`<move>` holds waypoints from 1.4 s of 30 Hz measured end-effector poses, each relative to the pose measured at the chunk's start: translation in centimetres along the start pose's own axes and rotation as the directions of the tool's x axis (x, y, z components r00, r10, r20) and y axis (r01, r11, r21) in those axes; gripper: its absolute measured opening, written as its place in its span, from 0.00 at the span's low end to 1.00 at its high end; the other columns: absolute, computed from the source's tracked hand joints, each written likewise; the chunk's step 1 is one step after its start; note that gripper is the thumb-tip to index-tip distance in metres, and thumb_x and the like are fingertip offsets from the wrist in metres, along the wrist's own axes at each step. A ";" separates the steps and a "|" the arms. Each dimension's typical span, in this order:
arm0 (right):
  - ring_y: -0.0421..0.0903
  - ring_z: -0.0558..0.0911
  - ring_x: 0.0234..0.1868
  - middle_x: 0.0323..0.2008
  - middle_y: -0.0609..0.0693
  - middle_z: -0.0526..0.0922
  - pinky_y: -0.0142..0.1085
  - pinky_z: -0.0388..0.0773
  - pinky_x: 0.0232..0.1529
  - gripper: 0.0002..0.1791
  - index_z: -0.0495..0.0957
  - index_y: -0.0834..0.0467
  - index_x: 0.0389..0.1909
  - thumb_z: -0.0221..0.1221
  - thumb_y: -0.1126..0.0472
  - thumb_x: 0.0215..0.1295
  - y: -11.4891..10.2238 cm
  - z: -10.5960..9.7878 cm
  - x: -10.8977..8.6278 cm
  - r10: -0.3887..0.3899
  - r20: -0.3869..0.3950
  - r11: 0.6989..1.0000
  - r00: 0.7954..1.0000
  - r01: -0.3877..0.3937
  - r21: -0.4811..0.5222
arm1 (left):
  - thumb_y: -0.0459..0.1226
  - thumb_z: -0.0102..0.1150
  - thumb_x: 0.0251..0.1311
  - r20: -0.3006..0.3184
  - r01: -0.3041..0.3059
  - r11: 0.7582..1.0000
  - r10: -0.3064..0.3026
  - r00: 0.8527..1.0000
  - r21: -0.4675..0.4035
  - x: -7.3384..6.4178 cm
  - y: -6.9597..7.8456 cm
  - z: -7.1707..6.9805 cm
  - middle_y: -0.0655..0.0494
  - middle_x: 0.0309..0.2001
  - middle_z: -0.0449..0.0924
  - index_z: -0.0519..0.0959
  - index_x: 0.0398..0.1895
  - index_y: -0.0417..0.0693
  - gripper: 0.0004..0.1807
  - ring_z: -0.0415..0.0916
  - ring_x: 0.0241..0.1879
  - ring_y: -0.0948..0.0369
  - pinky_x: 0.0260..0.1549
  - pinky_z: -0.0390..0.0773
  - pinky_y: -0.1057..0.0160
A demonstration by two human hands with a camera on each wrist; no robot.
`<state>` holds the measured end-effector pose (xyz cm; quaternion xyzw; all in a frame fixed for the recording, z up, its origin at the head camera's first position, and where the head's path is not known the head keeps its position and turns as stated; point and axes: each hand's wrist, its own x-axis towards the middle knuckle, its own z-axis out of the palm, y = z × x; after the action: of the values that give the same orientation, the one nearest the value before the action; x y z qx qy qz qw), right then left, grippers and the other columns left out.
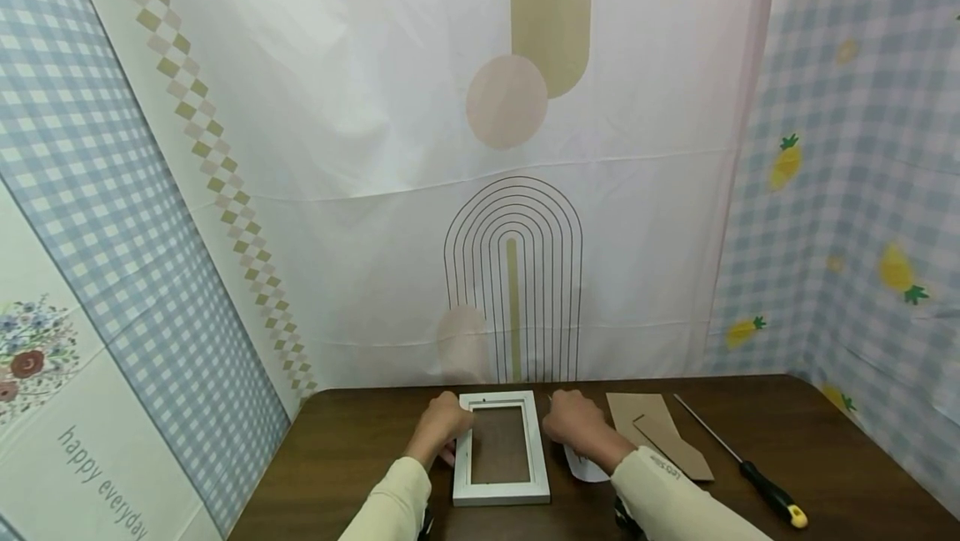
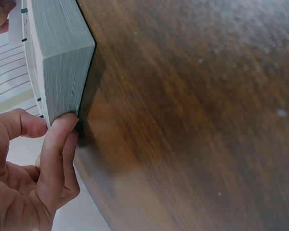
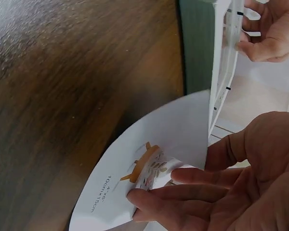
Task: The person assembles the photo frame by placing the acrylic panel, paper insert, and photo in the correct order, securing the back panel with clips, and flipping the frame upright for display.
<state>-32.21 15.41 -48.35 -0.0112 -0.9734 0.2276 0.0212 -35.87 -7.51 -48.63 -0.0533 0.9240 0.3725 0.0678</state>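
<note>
A white picture frame [image 1: 501, 493] lies flat on the brown table, and bare wood shows through its opening. Small dark tabs stand along the frame's inner edge. My left hand [image 1: 442, 423] grips its left side; in the left wrist view the thumb is at the top edge and curled fingers press the frame's outer side [image 2: 67, 79]. Just right of the frame, my right hand [image 1: 579, 424] pinches a white paper insert [image 3: 130, 130] between thumb and fingers. The paper bends into a curve and bears an orange printed picture and size lettering. Part of it hides behind the hand.
Right of the right hand lies a brown backing board [image 1: 626, 409] with a folded-out stand piece. Farther right is a screwdriver [image 1: 765, 483] with a black and yellow handle. The wooden table [image 1: 345, 424] meets a patterned cloth [image 1: 375, 274] at its back edge.
</note>
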 end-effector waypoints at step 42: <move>0.55 0.82 0.21 0.22 0.56 0.81 0.48 0.81 0.14 0.08 0.78 0.57 0.25 0.63 0.70 0.62 7.0 5.4 6.6 -0.219 -0.246 0.956 0.944 0.158 -0.246 | 0.33 0.66 0.69 -0.010 -0.016 0.999 0.016 1.000 0.036 -0.3 0.1 0.3 0.39 0.28 0.78 0.81 0.38 0.30 0.10 0.83 0.16 0.47 0.12 0.91 0.52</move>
<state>-38.95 19.52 -56.11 0.0491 -0.9772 0.1105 0.1745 -35.58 -7.28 -48.73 -0.0467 0.9314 0.3559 0.0608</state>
